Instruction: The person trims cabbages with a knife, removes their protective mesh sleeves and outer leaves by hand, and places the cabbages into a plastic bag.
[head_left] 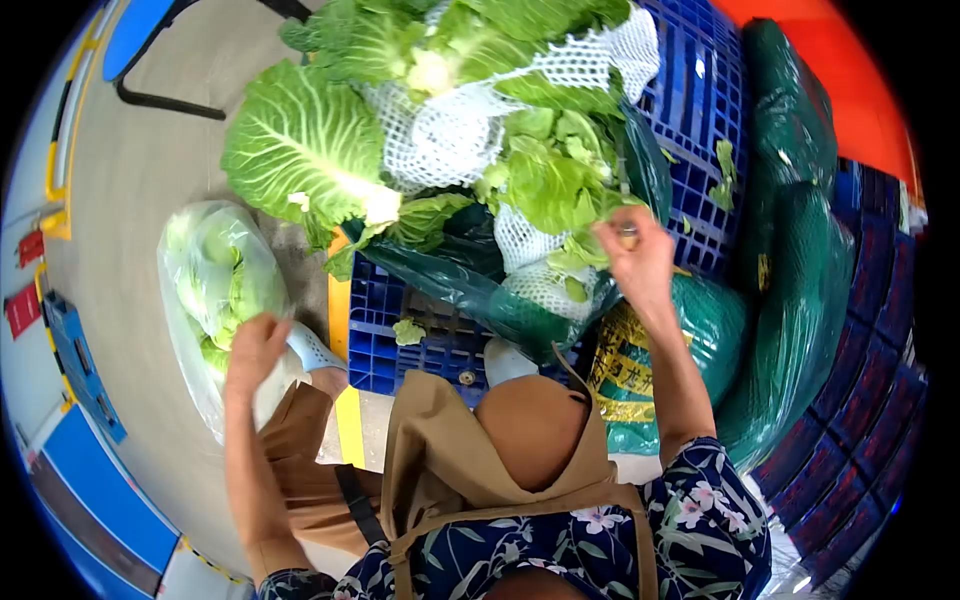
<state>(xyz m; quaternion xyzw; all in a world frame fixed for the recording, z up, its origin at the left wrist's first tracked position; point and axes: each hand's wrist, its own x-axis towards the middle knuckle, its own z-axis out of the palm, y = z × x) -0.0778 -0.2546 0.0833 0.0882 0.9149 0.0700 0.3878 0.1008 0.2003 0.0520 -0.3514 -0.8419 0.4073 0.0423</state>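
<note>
The person wore a short-sleeved navy shirt (500, 556) scattered with pale pink-and-white flowers and grey-green leaves, tan straps (648, 560) crossing its front. Below came brown trousers (310, 510), with a black band (357, 503) at one thigh. From where I stood, the pale blue-grey shoe (312, 346) had small holes punched through it.

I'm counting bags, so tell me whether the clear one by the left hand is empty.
Not empty: green leaves show through the clear bag; how full, I cannot tell.

view: head-worn, from above | facing: forward, steeply down | range: close, fisheye-wide
</note>
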